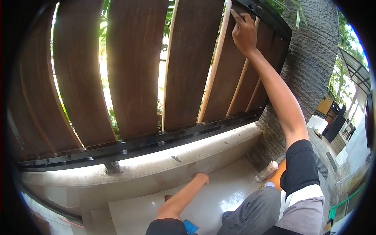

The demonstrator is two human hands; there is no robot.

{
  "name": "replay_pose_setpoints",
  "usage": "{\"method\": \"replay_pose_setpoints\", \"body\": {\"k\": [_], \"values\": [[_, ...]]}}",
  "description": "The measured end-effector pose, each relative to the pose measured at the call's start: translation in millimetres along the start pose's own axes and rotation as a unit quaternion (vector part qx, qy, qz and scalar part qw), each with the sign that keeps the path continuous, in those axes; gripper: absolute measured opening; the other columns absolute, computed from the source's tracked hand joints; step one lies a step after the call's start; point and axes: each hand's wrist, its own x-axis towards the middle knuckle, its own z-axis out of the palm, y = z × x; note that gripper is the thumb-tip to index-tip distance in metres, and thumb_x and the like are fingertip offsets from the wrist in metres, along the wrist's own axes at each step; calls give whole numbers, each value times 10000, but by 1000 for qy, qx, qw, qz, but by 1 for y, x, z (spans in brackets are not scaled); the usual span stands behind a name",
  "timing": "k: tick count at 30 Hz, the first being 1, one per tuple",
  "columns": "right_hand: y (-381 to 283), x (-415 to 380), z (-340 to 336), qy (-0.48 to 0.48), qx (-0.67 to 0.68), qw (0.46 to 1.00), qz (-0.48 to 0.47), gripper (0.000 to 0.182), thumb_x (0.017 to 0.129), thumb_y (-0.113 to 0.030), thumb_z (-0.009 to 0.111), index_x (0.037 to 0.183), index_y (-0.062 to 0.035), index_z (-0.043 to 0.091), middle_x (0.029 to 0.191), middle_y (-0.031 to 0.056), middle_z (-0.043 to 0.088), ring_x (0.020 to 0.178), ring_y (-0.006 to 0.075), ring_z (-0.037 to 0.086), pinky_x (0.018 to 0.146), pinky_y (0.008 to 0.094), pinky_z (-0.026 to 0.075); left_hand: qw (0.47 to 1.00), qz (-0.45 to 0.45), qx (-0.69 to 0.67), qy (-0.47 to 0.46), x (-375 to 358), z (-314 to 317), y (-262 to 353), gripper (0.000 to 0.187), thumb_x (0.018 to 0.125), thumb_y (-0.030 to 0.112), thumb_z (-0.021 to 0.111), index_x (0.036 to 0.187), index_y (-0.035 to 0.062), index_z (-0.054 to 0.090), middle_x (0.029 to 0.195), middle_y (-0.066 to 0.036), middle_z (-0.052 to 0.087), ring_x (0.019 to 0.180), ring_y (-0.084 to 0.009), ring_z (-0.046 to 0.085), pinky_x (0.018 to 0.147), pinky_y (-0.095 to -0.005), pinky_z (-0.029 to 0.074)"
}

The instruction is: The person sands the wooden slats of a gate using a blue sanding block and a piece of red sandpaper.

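Observation:
My right hand is raised at the upper right of the wooden fence panel. Its fingertips press near the top of a pale bare-wood edge of a dark brown slat. The fingers are bent and close together; anything small under them is hidden. My left hand is low, by the wall beneath the panel, seen end-on with its fingers out of sight. Whether it touches the wall cannot be told.
A black metal rail runs along the slats' foot, above a pale ledge. A textured grey column stands at right. Near my knee are an orange container and a pale cylindrical object. A blue packet lies on the tiled floor.

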Motion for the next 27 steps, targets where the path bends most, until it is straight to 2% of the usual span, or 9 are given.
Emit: {"method": "replay_pose_setpoints", "body": {"k": [2,4,7,10,13,16,19,21,27], "values": [[4,7,1,10,-24,999,-18,507,808,19,600,1254,-211,672,1060,66,623,958,290,609,895,413,482,1000,-4,4,12,3,-2,-1,426,735,55,511,1125,-28,660,1205,-213,636,1060,-370,649,854,-510,522],[2,13,-2,11,-52,998,-33,499,811,19,597,1249,-206,674,1062,65,624,960,291,609,887,414,487,998,-23,3,-50,10,1,0,469,849,154,570,1312,82,605,1328,-118,615,1215,-359,586,1055,-615,389],[3,16,2,10,-95,995,-6,490,810,18,590,1242,-197,678,1065,62,627,964,291,610,890,419,485,999,-24,5,-46,18,6,-5,467,850,154,573,1313,99,609,1331,-114,614,1216,-357,587,1057,-620,383],[8,12,-1,3,-26,1000,-9,495,808,16,587,1246,-197,675,1060,58,627,957,288,612,918,429,466,999,-25,1,-39,15,7,-7,464,855,173,573,1314,108,610,1337,-112,610,1219,-361,583,1053,-625,384],[6,18,-5,0,-88,995,-48,506,798,16,590,1247,-201,674,1052,67,626,946,289,614,921,424,466,999,-27,0,-32,15,5,-9,457,868,196,560,1315,118,611,1345,-106,606,1222,-354,581,1051,-625,384],[-1,9,-4,-1,-67,998,2,524,783,20,594,1256,-193,669,1052,78,620,934,296,615,916,420,471,997,-41,20,-66,22,-3,-3,443,882,213,545,1309,122,616,1342,-98,609,1223,-350,580,1041,-619,394],[-2,7,-1,-13,-61,998,1,482,786,-28,603,1242,-167,673,1080,83,605,934,297,606,830,419,503,999,-24,15,-18,16,-5,5,425,890,207,536,1298,131,626,1321,-91,625,1218,-338,586,1032,-614,403],[1,13,1,3,-84,996,19,517,791,26,595,1261,-177,668,1033,87,609,926,306,608,905,418,477,999,-26,3,-40,35,3,3,422,887,203,537,1293,132,630,1314,-91,628,1216,-338,586,1029,-607,408],[-2,7,-2,-10,-49,999,15,492,803,15,605,1253,-172,672,1044,89,609,950,308,603,899,414,483,999,-19,10,-45,40,6,-2,420,875,192,542,1279,133,639,1306,-89,630,1212,-336,586,1025,-588,414]]}}
